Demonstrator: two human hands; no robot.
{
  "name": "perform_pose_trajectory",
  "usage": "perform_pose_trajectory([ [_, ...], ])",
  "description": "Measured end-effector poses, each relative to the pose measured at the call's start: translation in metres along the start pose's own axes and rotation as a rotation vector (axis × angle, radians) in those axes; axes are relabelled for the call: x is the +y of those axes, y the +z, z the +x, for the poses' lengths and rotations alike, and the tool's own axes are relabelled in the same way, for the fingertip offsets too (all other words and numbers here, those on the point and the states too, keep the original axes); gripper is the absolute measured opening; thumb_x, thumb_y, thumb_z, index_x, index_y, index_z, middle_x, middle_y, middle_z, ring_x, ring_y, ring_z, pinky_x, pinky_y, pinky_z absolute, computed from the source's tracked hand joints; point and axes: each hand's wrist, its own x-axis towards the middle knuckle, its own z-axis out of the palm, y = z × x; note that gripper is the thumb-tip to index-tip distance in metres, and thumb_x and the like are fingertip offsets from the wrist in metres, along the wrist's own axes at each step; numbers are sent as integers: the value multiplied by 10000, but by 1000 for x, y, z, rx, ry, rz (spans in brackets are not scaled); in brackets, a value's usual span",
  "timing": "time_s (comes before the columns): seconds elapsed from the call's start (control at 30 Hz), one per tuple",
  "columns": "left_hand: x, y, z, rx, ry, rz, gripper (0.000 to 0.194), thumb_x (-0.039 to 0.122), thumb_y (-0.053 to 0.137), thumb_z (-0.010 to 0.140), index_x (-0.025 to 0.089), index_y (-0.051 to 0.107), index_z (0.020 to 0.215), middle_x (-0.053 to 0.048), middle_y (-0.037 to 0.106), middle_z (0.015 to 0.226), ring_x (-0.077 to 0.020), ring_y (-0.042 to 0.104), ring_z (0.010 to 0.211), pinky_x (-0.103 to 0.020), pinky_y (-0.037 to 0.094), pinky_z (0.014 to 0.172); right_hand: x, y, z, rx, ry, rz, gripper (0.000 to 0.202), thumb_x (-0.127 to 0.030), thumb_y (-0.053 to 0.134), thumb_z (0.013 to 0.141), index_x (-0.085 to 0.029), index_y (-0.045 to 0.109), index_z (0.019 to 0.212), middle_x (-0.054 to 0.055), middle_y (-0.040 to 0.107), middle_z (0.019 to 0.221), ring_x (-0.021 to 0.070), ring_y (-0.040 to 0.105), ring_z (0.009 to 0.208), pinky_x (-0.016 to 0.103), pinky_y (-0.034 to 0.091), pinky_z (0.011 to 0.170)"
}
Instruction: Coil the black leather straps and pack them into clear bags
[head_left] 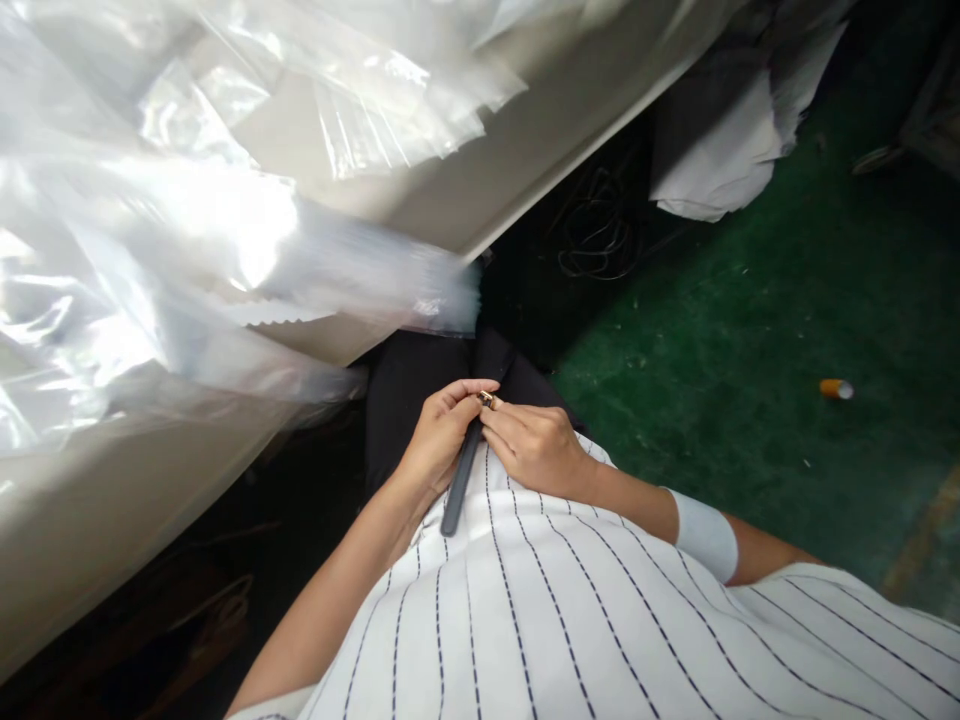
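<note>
A dark grey strap [463, 478] with a small gold-coloured metal piece [486, 399] at its upper end is held above my lap. The fingers of my left hand [444, 428] are closed on the strap near that end. From the right, my right hand [541, 442] pinches at the metal piece, its fingertips touching those of the left hand. The strap's lower end hangs free over my striped shirt. Fingers hide part of the metal piece.
Clear plastic bags [247, 230] lie heaped on a pale table [420, 200] at the upper left, some hanging over its edge. White sheets [716, 150] hang at the upper right. An orange roll-shaped object [835, 389] lies on the green floor [720, 340]. Cables are coiled under the table.
</note>
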Motion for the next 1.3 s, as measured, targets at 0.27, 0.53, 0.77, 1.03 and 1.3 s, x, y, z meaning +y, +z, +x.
perform_pose_trajectory([
  [0.27, 16, -27, -11, -329, 27, 44, 350, 260, 714, 814, 156, 686, 1148, -87, 712, 948, -150, 654, 792, -266, 514, 790, 24, -16, 29, -33, 50, 386, 607, 43, 420, 785, -205, 566, 1320, 99, 598, 1317, 232, 540, 1241, 462, 438, 1076],
  [0.53, 40, -36, -28, -247, 5, 339, 322, 262, 730, 803, 183, 687, 1112, -86, 717, 1024, -100, 632, 667, -209, 511, 646, 56, -11, 31, -271, 197, 611, 454, -4, 459, 777, -176, 723, 1104, 31, 639, 834, 156, 618, 823, 297, 519, 786],
  [0.77, 36, -24, -24, -211, 33, 444, 396, 264, 770, 761, 160, 635, 1118, -87, 734, 961, -160, 698, 752, -266, 552, 725, 47, -31, 18, -335, 55, 742, 512, -84, 584, 847, -221, 573, 1341, 85, 573, 1250, 206, 542, 1154, 389, 423, 1044],
  [1.03, 40, -22, -29, -235, 74, 563, 348, 318, 730, 809, 130, 665, 1095, -10, 650, 697, -82, 534, 555, -199, 418, 539, 43, -13, 1, -194, 428, 1101, 183, -330, 691, 867, -204, 707, 1000, 19, 608, 890, 148, 583, 795, 293, 465, 752],
  [1.3, 52, -38, -55, -133, 200, 592, 404, 296, 780, 768, 169, 672, 1136, -15, 649, 798, -48, 468, 569, -167, 337, 497, 36, -15, -11, 104, 717, 1654, 227, -367, 748, 820, -166, 677, 899, 20, 635, 901, 101, 576, 682, 241, 453, 660],
])
